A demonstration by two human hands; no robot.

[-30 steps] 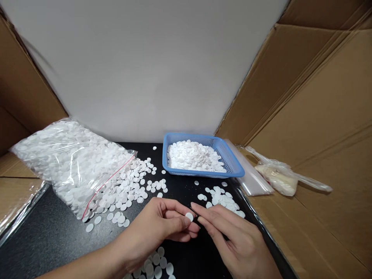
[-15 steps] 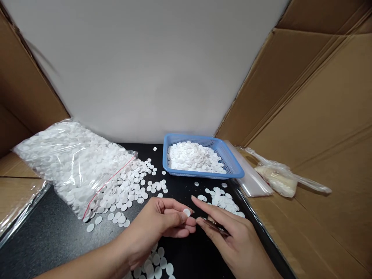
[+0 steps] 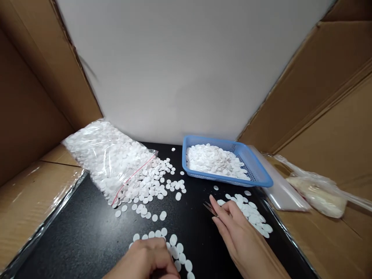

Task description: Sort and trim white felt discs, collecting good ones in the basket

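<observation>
Left hand [image 3: 145, 259], fingers curled, rests on small round white discs [image 3: 178, 252] well in front of the blue plastic mesh basket [image 3: 221, 179]. Right hand [image 3: 236, 232] pinches thin metal tweezers [image 3: 209, 208] nearer that basket. The surface is a black matte tabletop [image 3: 87, 232] between brown cardboard walls [image 3: 319, 97]. The left hand has dropped away from the right. Its fingertips are cut off, so it may or may not grip a disc.

The left hand [image 3: 151, 257] now sits low on the near discs [image 3: 177, 248], parted from the right hand [image 3: 235, 228] and its tweezers [image 3: 209, 207]. The one it pinched seems gone from its grip.
</observation>
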